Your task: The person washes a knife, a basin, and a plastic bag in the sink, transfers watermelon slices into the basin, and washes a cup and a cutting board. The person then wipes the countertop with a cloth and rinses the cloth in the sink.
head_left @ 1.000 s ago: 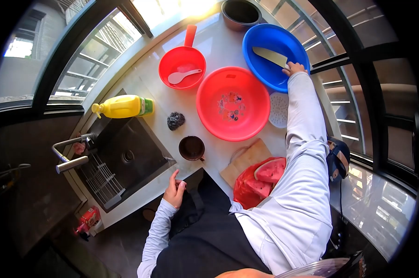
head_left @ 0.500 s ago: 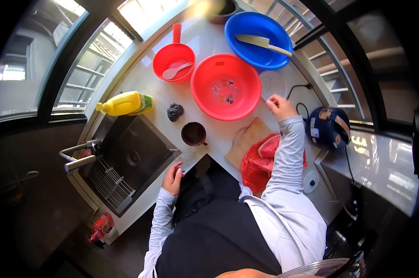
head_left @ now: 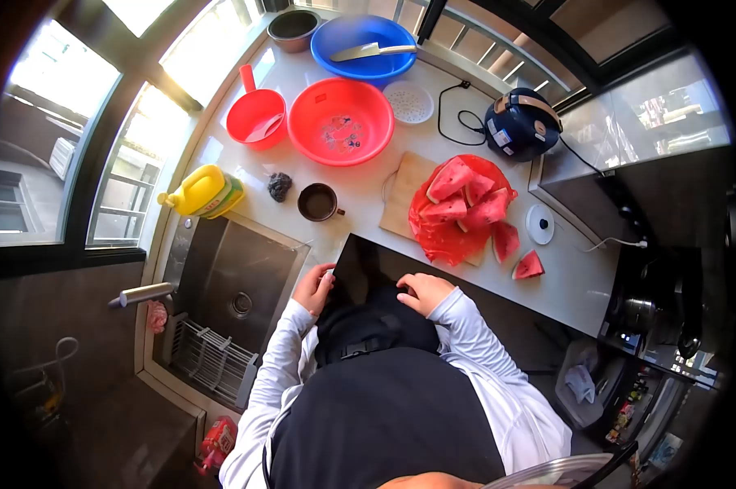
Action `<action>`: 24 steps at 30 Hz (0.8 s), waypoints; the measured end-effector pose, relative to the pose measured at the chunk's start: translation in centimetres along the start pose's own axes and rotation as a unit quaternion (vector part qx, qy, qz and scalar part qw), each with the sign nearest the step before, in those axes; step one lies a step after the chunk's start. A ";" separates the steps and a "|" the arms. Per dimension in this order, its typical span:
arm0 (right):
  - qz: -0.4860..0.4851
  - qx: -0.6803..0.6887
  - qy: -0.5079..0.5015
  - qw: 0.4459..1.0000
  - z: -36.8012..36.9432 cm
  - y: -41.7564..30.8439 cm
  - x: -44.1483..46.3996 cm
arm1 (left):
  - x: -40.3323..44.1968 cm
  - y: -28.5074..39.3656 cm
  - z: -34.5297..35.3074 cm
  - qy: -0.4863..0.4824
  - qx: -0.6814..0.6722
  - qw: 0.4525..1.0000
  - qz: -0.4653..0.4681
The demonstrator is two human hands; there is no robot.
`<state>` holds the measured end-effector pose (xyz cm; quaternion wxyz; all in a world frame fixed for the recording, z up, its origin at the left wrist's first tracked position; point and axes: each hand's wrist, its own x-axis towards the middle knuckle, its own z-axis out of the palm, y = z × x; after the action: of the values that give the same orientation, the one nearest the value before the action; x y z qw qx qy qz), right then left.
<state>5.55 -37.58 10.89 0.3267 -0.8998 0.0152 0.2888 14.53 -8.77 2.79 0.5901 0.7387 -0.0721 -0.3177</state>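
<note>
My left hand (head_left: 313, 289) is near the counter's front edge by the sink, fingers loosely apart, holding nothing. My right hand (head_left: 423, 292) hovers in front of the counter edge with curved, parted fingers and nothing in it. Beyond it, cut watermelon pieces (head_left: 488, 209) lie on a red plastic bag (head_left: 433, 236), partly over a wooden board (head_left: 400, 196). A dark mug (head_left: 317, 202) stands behind my left hand. The knife (head_left: 360, 52) rests across the blue basin (head_left: 339, 34), behind the red basin (head_left: 368, 122).
The sink (head_left: 246, 269) with a rack (head_left: 213, 359) and tap (head_left: 146, 293) is at left. A yellow bottle (head_left: 209, 191), black scrubber (head_left: 279, 187), red ladle (head_left: 256, 118), dark pot (head_left: 294, 29), white strainer (head_left: 408, 103), dark blue cooker (head_left: 518, 126) and white lid (head_left: 540, 224) stand on the counter.
My right hand has left the knife in the blue basin and come back beside my body. The view has turned right, uncovering the watermelon, cooker and lid.
</note>
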 end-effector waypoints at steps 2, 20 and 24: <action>0.014 0.029 0.040 0.999 1.0 0.4 -2.4 | -0.4 0.2 -0.1 -0.006 0.026 1.000 0.004; 0.042 0.058 0.166 0.984 2.3 10.8 -13.8 | 9.2 4.3 0.7 0.140 -0.048 0.989 0.027; 0.070 0.053 0.198 0.976 0.5 16.6 -16.9 | 10.3 4.8 2.0 0.173 -0.079 0.982 -0.009</action>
<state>-12.40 -53.08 9.93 0.3431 -0.9173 0.1583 0.1256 22.82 -16.73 3.04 0.6473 0.7341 0.0631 -0.1952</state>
